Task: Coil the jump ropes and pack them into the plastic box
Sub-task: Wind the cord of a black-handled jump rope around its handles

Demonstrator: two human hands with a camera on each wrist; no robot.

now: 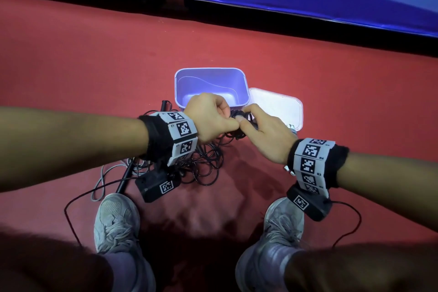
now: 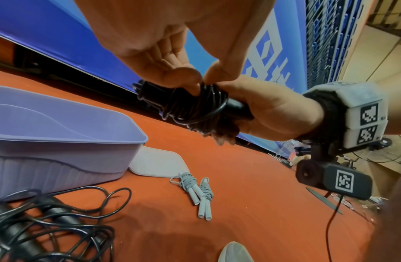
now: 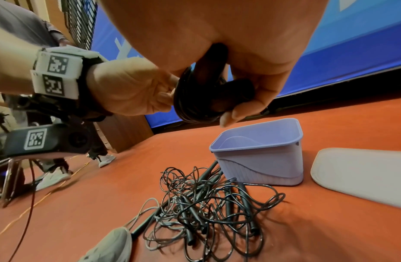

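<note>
Both hands together above floor, near box: right hand [image 2: 273, 113] grips black rope bundle [image 2: 190, 106]; left hand [image 2: 154, 58] pinches last wrap. Box [image 1: 211, 85] empty, on red floor beside lid [image 1: 279, 106]. Risk: stiff cord springs loose if pinch slips; coil unwinds into tangled ropes [image 3: 206, 212] below.

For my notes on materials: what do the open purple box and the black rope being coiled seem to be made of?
Purple box: likely moulded plastic, matt, with ribbed lower walls. Black rope: probably a plastic-coated cord, glossy; highlights run along its springy loops.
</note>
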